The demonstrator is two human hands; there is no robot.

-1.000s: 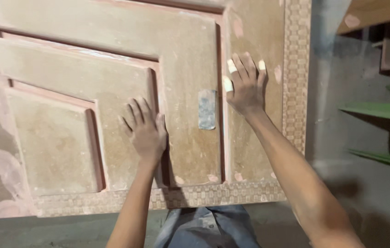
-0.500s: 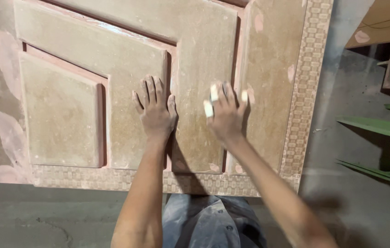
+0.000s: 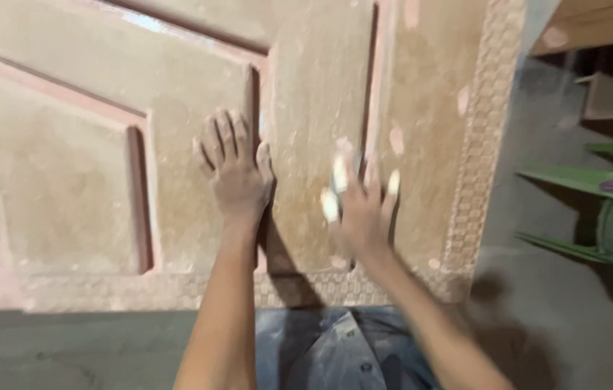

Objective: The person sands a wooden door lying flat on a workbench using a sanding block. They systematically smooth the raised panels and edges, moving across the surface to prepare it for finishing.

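Bare arms, dusty hands, blue denim below.

Both arms are bare from the lower edge of the view up to the wrists; no sleeves, watch or bands show on them. The left hand (image 3: pixel 236 170) carries a film of pale dust over its back and fingers, with no glove or ring. The right hand (image 3: pixel 363 206) is blurred, and whitish patches sit at several of its fingertips (image 3: pixel 393 180) and along the thumb side; whether these are putty, tape or dust cannot be told. Between the forearms, faded blue denim trousers (image 3: pixel 335 350) show, with seams, a flap and a small dark button or rivet, and dust over the cloth.
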